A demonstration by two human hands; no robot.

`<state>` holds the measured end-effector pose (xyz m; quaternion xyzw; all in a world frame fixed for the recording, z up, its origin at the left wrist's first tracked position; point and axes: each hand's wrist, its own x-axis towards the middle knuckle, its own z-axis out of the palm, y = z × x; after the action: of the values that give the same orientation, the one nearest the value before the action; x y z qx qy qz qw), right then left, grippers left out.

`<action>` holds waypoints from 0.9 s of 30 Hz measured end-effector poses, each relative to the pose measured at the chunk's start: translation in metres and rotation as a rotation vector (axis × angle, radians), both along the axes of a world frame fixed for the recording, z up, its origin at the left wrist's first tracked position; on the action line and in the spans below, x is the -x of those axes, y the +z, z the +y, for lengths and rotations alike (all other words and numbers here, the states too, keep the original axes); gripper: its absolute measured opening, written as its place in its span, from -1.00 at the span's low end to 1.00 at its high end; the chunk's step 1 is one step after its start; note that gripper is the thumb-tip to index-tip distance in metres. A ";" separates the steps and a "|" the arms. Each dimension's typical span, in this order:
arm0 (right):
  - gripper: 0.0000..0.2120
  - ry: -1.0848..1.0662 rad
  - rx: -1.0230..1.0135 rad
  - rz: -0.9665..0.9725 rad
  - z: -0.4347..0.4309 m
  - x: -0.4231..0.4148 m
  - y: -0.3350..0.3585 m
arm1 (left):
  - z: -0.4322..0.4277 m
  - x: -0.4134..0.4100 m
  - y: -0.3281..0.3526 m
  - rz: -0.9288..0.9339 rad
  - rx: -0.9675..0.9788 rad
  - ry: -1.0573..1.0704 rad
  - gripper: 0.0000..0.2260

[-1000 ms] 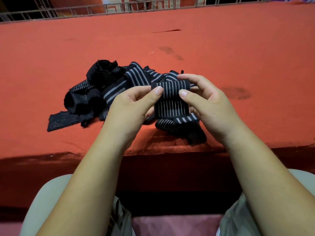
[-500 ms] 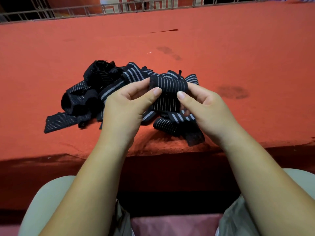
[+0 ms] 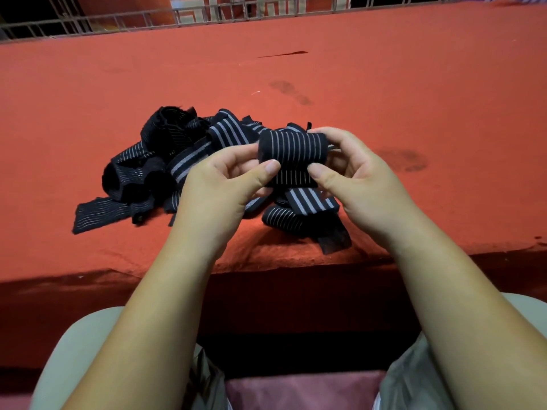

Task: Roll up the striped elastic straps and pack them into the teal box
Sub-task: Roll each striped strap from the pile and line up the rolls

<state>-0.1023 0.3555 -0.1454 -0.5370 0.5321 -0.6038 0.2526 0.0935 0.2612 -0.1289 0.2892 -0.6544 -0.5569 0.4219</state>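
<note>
At frame centre, your left hand (image 3: 225, 184) and right hand (image 3: 355, 173) pinch a part-rolled strap (image 3: 291, 152). Loose straps (image 3: 165, 161) pile on the red desk (image 3: 414, 99).

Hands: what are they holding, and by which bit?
One partly rolled striped strap. The left hand pinches the roll's left end, and the right hand pinches its right end.

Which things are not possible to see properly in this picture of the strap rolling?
Head view only:
The teal box is nowhere in frame; its place is unknown.
The rolled strap: its back and right end are covered by the left hand and right hand pinching it.
The pile of straps: dark, tangled, partly behind the left hand; no count possible.
The metal rack: cut off by the top edge.
</note>
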 end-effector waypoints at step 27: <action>-0.65 -0.531 -0.185 -0.098 0.063 0.183 -0.022 | 0.016 0.232 -0.019 -0.305 -0.007 -0.192 -0.73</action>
<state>-0.2852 0.4184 -0.1673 -0.3239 0.6940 -0.6231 0.1590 -0.1381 0.2770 -0.1484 0.3078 -0.7336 -0.5465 0.2615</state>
